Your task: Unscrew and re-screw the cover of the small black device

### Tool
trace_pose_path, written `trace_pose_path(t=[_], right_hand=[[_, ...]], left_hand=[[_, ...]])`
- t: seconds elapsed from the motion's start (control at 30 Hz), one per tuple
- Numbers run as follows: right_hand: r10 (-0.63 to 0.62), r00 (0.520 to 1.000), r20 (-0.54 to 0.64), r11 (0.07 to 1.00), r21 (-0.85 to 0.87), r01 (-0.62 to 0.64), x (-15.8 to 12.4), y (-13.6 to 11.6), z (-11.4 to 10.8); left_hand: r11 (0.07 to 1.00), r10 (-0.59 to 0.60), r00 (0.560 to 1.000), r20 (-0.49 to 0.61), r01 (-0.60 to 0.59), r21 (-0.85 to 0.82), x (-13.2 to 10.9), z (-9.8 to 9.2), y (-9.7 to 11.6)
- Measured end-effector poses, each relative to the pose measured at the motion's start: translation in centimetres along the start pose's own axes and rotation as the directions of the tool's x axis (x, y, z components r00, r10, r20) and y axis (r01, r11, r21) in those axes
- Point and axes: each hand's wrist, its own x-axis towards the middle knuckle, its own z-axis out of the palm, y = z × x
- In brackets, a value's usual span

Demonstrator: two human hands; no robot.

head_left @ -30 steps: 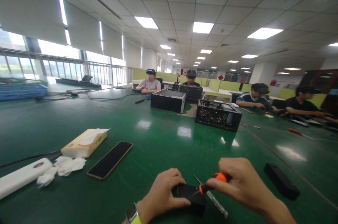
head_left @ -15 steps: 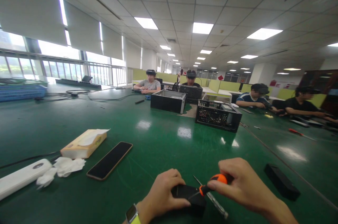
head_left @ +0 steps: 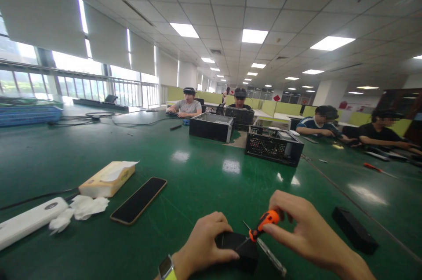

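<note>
A black box-shaped case (head_left: 242, 249) lies on the green table at the bottom middle, and my left hand (head_left: 206, 240) grips its left side with the thumb along the near edge. An orange and black screwdriver (head_left: 262, 226) slants down to the left, its thin shaft against the top of the case. Closed on the handle's upper end are the fingers of my right hand (head_left: 298, 223). Just right of the case, partly behind the screwdriver, a slim clear-handled tool (head_left: 272, 257) rests on the table. Whether the screwdriver tip sits in a screw is too small to tell.
A second black block (head_left: 355, 230) lies to the right. Leftward are a phone (head_left: 139, 201), a tissue pack (head_left: 108, 179), crumpled tissues (head_left: 86, 206) and a white power strip (head_left: 33, 220). Two computer cases (head_left: 211, 127) stand farther back, with several people beyond.
My right hand has shifted slightly up and left, and more of the screwdriver handle shows. The left hand keeps its grip on the case. The view has moved a little.
</note>
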Motion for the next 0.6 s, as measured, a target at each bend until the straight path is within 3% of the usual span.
trace_pose_path(t=[0.13,0.33,0.5,0.6], right_hand=[[-0.049,0.999,0.023,0.996,0.071,0.047,0.0,-0.4,-0.4],[0.055,0.998,0.028,0.988,-0.145,-0.05,-0.1,0.4,0.2],[-0.013,0.996,0.09,1.0,0.019,0.011,-0.4,-0.6,-0.7],[0.014,0.997,0.082,0.999,-0.049,-0.01,-0.5,-0.4,-0.4]], left_hand=[[1.0,-0.001,1.0,-0.003,0.001,0.009,0.0,0.0,0.0],[1.0,-0.011,1.0,-0.003,0.011,0.008,0.0,0.0,0.0],[1.0,-0.012,1.0,0.005,0.012,0.007,-0.1,0.0,0.1],[1.0,-0.01,1.0,0.001,0.01,0.009,-0.1,0.0,0.1]])
